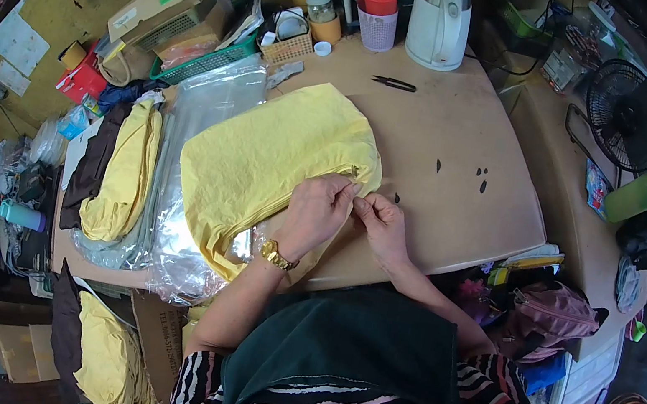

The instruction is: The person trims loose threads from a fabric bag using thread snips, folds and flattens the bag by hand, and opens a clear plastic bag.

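A yellow fabric piece (282, 145), looking like a bag, lies on the brown table (455, 223). At its lower right edge, my left hand (320, 210), with a gold watch at the wrist, has its fingers pinched on the fabric near a small dark spot, perhaps a zipper end. Close beside it, my right hand (380, 226) has thumb and fingertips pressed together at the same edge; what lies between them is too small to make out. Small black thread snips (394, 84) rest farther back on the table.
Clear plastic bags (217, 100) and folded yellow fabric (124, 170) lie to the left. A white kettle (438, 26), a lidded cup (376, 20) and a jar (322, 16) stand at the back. A black fan (627, 115) is at the right.
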`<action>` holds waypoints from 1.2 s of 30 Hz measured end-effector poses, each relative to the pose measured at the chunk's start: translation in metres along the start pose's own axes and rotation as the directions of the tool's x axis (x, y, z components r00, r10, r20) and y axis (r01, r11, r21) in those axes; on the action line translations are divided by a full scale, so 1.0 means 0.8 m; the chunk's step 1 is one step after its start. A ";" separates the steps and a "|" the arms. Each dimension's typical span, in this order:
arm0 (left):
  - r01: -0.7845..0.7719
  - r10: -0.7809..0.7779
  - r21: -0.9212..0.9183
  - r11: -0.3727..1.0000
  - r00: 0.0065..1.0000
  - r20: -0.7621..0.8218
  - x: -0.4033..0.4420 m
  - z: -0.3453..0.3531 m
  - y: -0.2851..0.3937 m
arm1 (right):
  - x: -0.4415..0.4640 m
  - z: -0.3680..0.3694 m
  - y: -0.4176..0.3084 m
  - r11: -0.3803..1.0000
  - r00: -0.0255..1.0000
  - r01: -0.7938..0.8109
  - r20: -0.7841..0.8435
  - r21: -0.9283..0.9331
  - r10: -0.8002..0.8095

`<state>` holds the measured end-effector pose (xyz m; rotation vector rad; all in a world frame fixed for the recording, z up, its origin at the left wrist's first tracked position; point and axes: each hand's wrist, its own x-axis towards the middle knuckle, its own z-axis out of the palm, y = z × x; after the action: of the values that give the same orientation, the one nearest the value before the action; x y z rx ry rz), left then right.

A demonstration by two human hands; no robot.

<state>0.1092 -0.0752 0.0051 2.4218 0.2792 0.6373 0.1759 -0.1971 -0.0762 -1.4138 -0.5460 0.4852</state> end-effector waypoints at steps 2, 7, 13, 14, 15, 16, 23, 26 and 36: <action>0.208 -0.196 -0.090 0.974 0.973 0.125 0.006 -0.008 0.007 | 0.001 0.000 0.004 0.920 0.994 -0.107 0.046 0.376 0.097; 0.074 -0.067 -0.174 0.982 0.997 0.045 0.005 0.002 -0.003 | 0.003 -0.004 -0.001 0.982 0.991 -0.118 0.074 0.147 0.108; 0.088 -0.086 -0.039 0.995 0.995 0.042 0.013 -0.006 -0.004 | 0.007 -0.007 -0.016 0.996 0.997 -0.015 0.081 0.087 0.008; 0.071 -0.071 -0.029 0.997 0.997 0.015 0.014 -0.005 -0.006 | 0.007 -0.009 -0.013 0.992 0.996 -0.008 0.084 0.126 -0.003; 0.070 -0.070 -0.031 0.997 0.997 0.014 0.018 -0.009 -0.010 | 0.008 -0.014 -0.008 0.992 0.997 -0.007 0.083 0.124 -0.004; 0.158 -0.156 -0.024 0.987 0.985 0.076 0.023 -0.017 -0.017 | 0.008 -0.020 -0.003 0.973 0.994 -0.037 0.109 0.229 0.012; 0.302 -0.228 -0.299 0.905 0.939 0.258 0.014 -0.015 -0.023 | 0.002 -0.038 -0.011 0.696 0.918 -0.392 0.303 0.601 0.254; 0.209 -0.126 -0.214 0.954 0.930 0.346 0.011 -0.023 -0.019 | 0.021 -0.012 -0.062 0.512 0.848 -0.381 0.070 0.770 0.526; 0.074 -0.092 0.190 0.979 0.992 0.089 0.030 -0.001 -0.007 | 0.020 -0.005 0.001 0.858 0.982 -0.189 0.073 0.478 0.175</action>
<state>0.1293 -0.0621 0.0109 2.5951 0.4140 0.4720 0.1911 -0.1899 -0.0758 -0.9782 -0.2810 0.7390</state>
